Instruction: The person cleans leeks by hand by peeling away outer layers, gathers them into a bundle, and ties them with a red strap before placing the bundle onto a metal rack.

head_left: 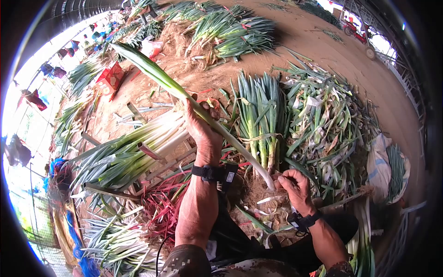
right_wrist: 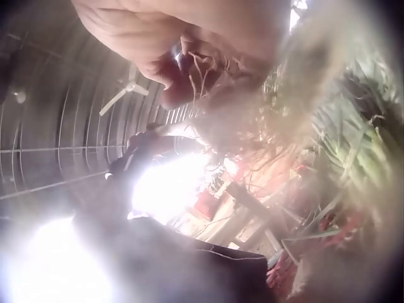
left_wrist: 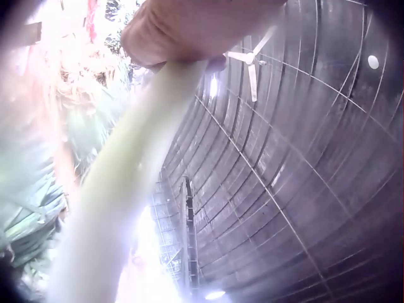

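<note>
A long green onion [head_left: 157, 76] slants across the head view, its leaves at the upper left and its white root end at the lower right. My left hand [head_left: 203, 129] grips it around the middle of the stalk. In the left wrist view the pale stalk [left_wrist: 126, 158] runs down from under that hand. My right hand [head_left: 297, 190] is at the root end, with thumb and fingers curled in a pinch. Stringy roots [right_wrist: 221, 113] show at its fingers in the right wrist view, blurred by glare.
Left of me, peeled green onions [head_left: 134, 145] lie on a wooden rack [head_left: 113, 191], beside red strips [head_left: 166, 203]. Ahead are a bundle of unpeeled green onions [head_left: 258, 115] and a heap of stripped leaves [head_left: 327, 115]. A white sack [head_left: 377, 159] sits at right, a red box [head_left: 110, 79] farther off.
</note>
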Motion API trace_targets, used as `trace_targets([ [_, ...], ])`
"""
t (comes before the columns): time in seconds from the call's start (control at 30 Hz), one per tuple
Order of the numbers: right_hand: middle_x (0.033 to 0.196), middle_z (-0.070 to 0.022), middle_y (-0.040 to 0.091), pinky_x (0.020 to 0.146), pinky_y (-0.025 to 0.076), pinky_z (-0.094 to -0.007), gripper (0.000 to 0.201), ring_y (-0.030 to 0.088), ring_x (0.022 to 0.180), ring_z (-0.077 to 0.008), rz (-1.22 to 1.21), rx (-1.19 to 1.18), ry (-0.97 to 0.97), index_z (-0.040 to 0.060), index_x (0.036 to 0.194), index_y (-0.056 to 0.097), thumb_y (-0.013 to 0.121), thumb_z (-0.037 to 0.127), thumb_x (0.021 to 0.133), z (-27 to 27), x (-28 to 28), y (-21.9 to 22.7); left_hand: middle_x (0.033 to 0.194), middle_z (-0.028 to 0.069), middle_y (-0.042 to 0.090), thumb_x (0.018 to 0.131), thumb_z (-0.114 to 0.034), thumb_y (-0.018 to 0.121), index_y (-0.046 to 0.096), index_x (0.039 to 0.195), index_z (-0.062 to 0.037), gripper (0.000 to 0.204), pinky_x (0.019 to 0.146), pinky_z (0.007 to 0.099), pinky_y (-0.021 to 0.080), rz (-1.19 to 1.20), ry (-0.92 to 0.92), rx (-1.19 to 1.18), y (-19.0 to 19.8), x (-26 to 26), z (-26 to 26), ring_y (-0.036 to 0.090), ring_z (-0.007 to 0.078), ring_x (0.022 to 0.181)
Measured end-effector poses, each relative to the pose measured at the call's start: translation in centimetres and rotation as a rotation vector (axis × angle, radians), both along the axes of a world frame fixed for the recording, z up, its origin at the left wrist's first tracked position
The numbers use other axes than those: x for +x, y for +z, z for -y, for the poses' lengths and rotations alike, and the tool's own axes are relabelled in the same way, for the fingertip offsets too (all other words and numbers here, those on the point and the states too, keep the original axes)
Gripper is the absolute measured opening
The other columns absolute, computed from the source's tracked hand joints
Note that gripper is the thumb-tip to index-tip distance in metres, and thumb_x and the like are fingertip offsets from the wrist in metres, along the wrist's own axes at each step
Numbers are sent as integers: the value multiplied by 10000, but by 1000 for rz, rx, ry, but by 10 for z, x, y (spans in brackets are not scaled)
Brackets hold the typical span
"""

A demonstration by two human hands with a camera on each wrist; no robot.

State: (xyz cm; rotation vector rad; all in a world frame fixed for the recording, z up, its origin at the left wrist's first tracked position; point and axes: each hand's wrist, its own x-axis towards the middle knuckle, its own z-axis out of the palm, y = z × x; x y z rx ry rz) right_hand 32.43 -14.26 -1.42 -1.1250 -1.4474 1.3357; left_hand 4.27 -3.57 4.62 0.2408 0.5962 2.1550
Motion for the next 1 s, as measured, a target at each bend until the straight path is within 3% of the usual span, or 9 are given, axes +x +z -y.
trace_targets([
  [0.1,770,-60,682,594,504,-278,103,642,635,-105,255,36,115,2,888,607,664,85,911,8,18,-7,738,4,494,977,-413,589,544,1191,-129,358,534,269,394,15,48,-4,3,-6,3,456,126,582],
  [0.13,776,-120,688,590,520,-313,134,681,625,-156,495,194,179,-11,897,603,689,89,871,10,29,-13,731,1,492,977,-414,587,548,1215,-143,363,537,268,409,2,57,16,3,-7,6,458,126,579],
  [0.17,822,-161,695,631,532,-317,150,707,695,-201,605,170,196,-7,943,623,693,84,846,12,38,-20,757,6,499,980,-404,582,543,1242,-142,373,542,273,415,-8,45,26,0,-12,7,477,127,621],
  [0.23,883,-141,715,680,537,-322,174,716,791,-213,591,137,128,11,1023,653,657,71,860,18,58,-56,848,32,565,994,-360,566,534,1262,-127,356,566,262,431,-58,64,117,-7,-17,5,529,137,710],
  [0.33,918,-118,725,708,531,-318,196,702,819,-219,489,160,140,24,1063,676,615,69,882,24,60,-63,997,70,630,996,-267,572,542,1256,-101,311,652,292,520,-242,85,-23,0,-18,13,596,162,852],
  [0.43,908,-98,727,709,525,-315,191,690,790,-204,548,130,206,24,1048,695,578,68,903,24,55,-47,1023,67,656,957,-183,637,541,1241,-85,316,669,302,547,-312,-59,5,-14,-22,15,656,183,916],
  [0.6,834,-75,720,658,518,-254,195,676,736,-115,538,-48,228,15,1018,705,533,89,962,26,46,-24,956,62,675,925,-161,703,602,1086,-51,219,681,272,554,-407,-2,-56,-15,-26,25,663,154,845],
  [0.83,889,-78,739,716,559,-264,186,703,778,-138,420,-103,265,-3,978,682,533,106,997,34,38,-27,863,5,621,891,-175,756,577,1016,-60,247,577,239,494,-446,70,-212,-19,-43,45,584,103,686],
  [1.0,777,-80,735,646,523,-318,330,705,736,-171,559,5,366,12,956,702,579,315,996,36,30,-30,722,16,573,904,-221,744,513,1067,-75,319,487,252,458,-253,114,-123,-33,-57,48,521,107,515],
])
